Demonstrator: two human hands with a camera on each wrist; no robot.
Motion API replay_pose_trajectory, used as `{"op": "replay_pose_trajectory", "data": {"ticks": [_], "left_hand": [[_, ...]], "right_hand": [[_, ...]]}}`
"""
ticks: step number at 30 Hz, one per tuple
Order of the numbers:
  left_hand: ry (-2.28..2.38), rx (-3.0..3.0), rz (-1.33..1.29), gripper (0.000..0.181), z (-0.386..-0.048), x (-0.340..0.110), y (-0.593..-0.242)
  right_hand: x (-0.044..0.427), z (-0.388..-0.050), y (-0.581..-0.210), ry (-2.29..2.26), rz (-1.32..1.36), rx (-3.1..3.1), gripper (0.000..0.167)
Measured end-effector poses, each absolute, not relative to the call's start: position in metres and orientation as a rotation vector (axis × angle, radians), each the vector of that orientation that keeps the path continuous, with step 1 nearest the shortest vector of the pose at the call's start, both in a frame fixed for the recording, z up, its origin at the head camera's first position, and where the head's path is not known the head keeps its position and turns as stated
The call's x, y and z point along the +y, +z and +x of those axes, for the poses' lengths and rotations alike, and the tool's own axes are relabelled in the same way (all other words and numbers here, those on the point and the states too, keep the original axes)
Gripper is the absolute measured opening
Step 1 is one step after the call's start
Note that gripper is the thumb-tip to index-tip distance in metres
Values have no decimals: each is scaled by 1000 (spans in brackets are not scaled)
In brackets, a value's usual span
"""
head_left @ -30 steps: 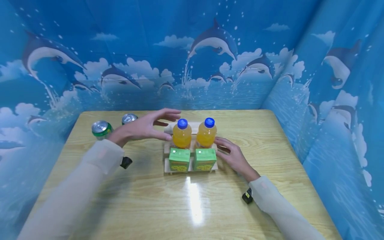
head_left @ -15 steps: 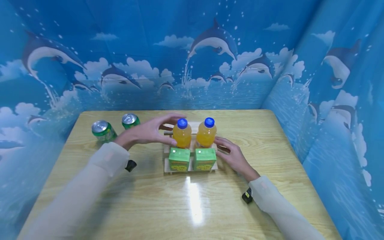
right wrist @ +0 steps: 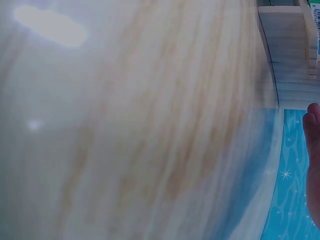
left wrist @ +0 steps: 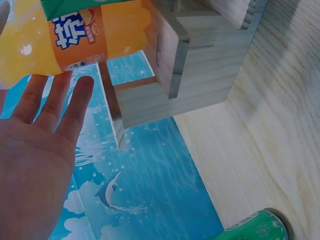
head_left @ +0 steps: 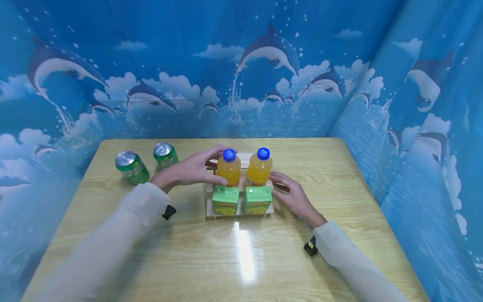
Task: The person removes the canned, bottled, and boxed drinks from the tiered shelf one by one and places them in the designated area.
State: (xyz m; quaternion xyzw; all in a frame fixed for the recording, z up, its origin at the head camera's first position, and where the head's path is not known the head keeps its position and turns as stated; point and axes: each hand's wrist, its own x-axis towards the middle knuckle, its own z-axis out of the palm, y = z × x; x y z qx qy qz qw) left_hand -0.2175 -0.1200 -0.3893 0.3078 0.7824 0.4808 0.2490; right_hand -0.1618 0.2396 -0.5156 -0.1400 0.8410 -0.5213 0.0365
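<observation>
My left hand (head_left: 192, 170) is spread around the left orange soda bottle (head_left: 229, 173), thumb in front and fingers behind. The left wrist view shows those fingers (left wrist: 72, 110) nearly straight, with a gap between the palm and the bottle. That bottle and a second blue-capped orange soda bottle (head_left: 259, 171) stand on a stepped wooden rack (head_left: 209, 208). Two green juice boxes (head_left: 225, 201) occupy its front step. My right hand (head_left: 296, 199) holds the rack's right side with bent fingers; their tips are partly hidden. At the right wrist view's edge, only part of this hand shows.
Two green drink cans (head_left: 133, 168) stand at the back left of the wooden table (head_left: 188, 260), beside my left forearm. A blue dolphin-print curtain (head_left: 181, 113) closes off the back and sides. The rack's back step (head_left: 245, 159) is visible behind the bottles.
My left hand has moved right, from beside the rack to around the left bottle. Both cans now show more fully behind it. The right hand has stayed at the rack.
</observation>
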Motion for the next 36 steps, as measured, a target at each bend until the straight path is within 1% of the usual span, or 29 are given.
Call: {"op": "replay_pose_trajectory", "data": {"ticks": [16,22,36], "left_hand": [[1337,2150,807,86,-219,-117,-397],[1356,2167,813,81,-217,-116,-395],[1381,2210,835,80,-215,-118,-399]], "right_hand": [[240,-162,-515,-1595,-439,2588,50],[240,-162,-515,-1589,-439,2596,50],[238,-162,-515,-1596,-435,2601,51]]}}
